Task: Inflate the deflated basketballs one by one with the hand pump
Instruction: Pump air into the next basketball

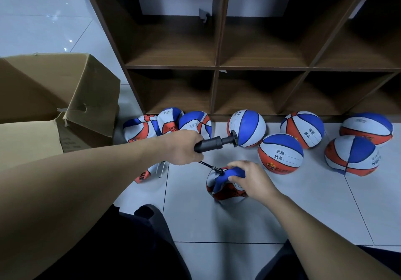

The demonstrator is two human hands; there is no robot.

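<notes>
My left hand (184, 147) grips the black hand pump (213, 144) by its barrel; its hose (208, 166) reaches the crumpled deflated basketball (225, 184) on the floor (282, 214), which my right hand (251, 180) clutches. Inflated basketballs (280, 154) lie beyond.

A single wide-angle camera worn on the person's head looks forward and steeply down, close over both forearms. The left hand (184, 147) enters from 8 o'clock, the right hand (251, 181) from 5 o'clock, meeting near frame centre. The tiled floor (238, 225) fills the lower half; a wooden cubby shelf (217, 67) spans 12 to 2 o'clock, its lines bowed by the lens. A cardboard box (54, 97) sits at 9 o'clock.
</notes>
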